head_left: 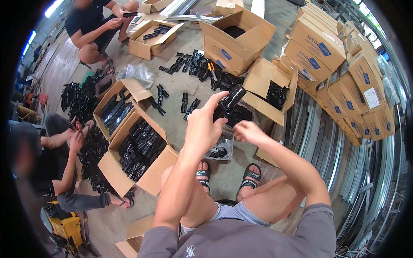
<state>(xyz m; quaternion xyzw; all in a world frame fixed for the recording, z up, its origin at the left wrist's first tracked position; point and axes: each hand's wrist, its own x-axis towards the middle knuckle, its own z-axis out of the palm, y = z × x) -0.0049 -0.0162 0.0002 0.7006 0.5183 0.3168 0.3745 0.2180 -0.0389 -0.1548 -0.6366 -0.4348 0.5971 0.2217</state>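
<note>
Right of an open carton (157, 173) of black pieces (141, 148), grips in the left hand (203, 124), near a clear tub (229, 150), a tilted glossy black part (233, 98), and holds the right hand (249, 131) apart from it, too blurred to tell whether empty.

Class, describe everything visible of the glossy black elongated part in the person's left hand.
The glossy black elongated part looks like plastic or coated metal, with bright highlights. Its far end points toward the picture's upper right. The left hand grips it in the air, partly covering it; the right hand is apart from it. Its finer parts are unclear.
</note>
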